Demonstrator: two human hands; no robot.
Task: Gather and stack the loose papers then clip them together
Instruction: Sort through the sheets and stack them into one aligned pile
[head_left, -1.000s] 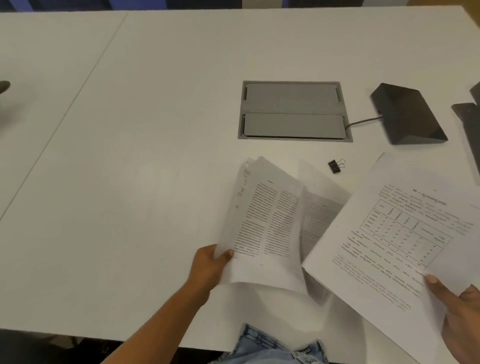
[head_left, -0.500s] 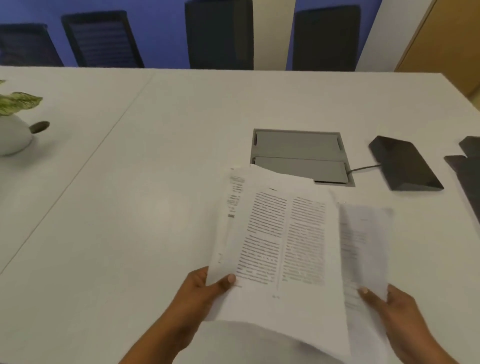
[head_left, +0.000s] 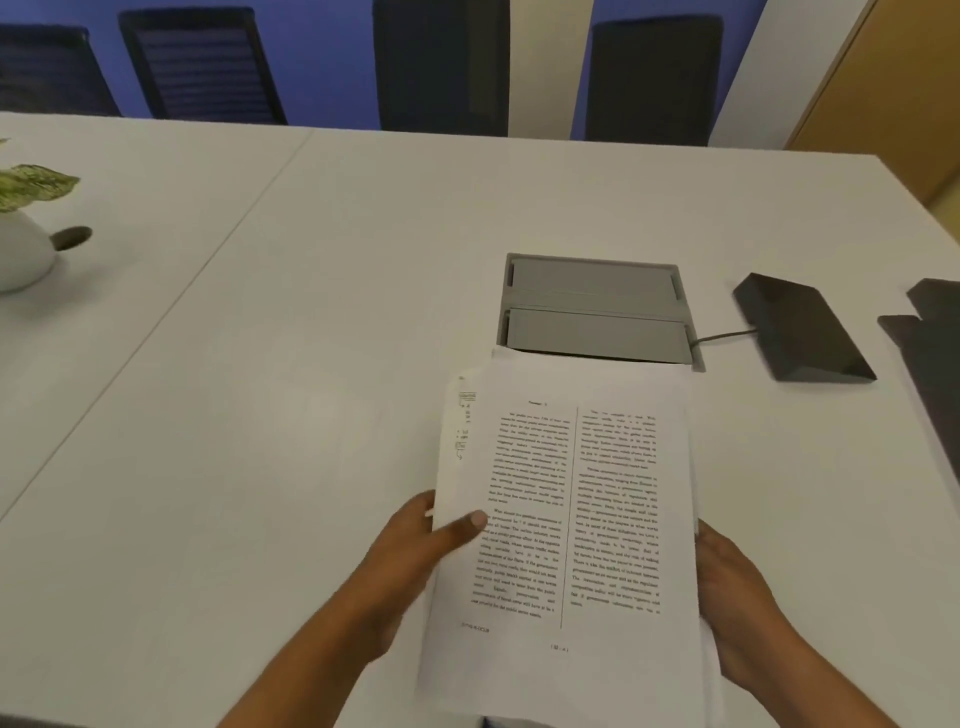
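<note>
2 hands hold 1 stack of papers (head_left: 566, 519) over the near edge of the white table (head_left: 260, 389). The left hand (head_left: 415, 561) closes on the stack's left edge, thumb lying across the printed top sheet and fingers hidden beneath. The right hand (head_left: 732, 597) is pressed along the right edge; its fingers go behind the sheets, so how firmly it clasps cannot be told. The top page shows 2 columns of text, and a few sheet edges jut out unevenly at the top and left. The stack's far edge overlaps the front of a grey cable hatch (head_left: 592, 306) set in the table. A dark wedge-shaped device (head_left: 802, 330) lies right of the hatch, and a potted plant (head_left: 23, 228) stands at far left.
</note>
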